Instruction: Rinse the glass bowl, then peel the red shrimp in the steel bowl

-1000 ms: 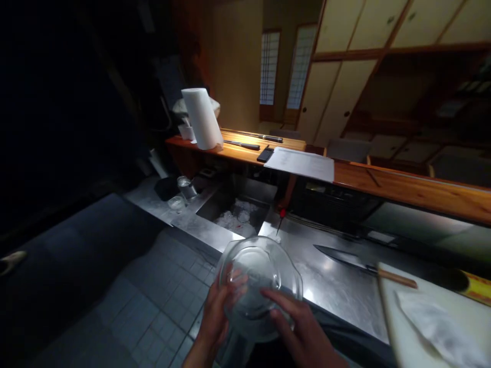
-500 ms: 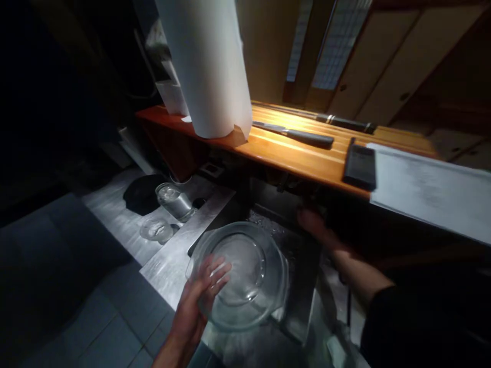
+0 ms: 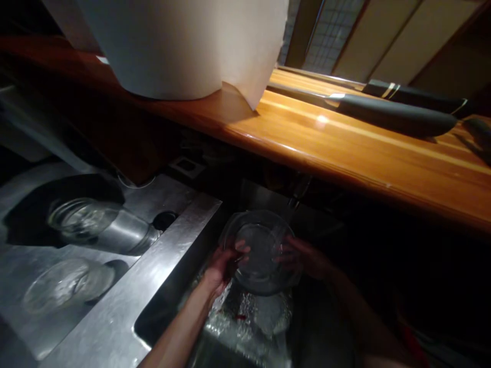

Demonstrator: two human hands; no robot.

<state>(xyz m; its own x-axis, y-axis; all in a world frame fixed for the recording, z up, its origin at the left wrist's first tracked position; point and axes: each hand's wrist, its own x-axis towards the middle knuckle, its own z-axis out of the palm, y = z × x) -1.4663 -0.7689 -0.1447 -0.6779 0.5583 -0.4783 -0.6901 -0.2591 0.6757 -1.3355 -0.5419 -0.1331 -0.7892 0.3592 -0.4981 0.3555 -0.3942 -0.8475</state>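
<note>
A round clear glass dish (image 3: 259,250) is held over the sink (image 3: 159,309), below the tap (image 3: 300,190). My left hand (image 3: 227,263) grips its left side, with the fingertips over the glass. At the opposite side my right hand (image 3: 298,254) is closed on the rim, dim in the shadow. Bright, rippling water shows beneath the dish, with a small red bit in it. Whether water is falling from the tap is too dark to make out.
On the metal counter (image 3: 164,258) to the left stand a glass jar (image 3: 128,231) and a drinking glass (image 3: 71,286), beside a black cloth-like item (image 3: 23,217). Overhanging the sink is a wooden shelf (image 3: 345,163) with a paper towel roll (image 3: 184,51) and a dark-handled knife (image 3: 395,115).
The glass dish has moved forward and down into the sink area. My right hand has come from near the tap onto the dish's right side. The view has shifted closer.
</note>
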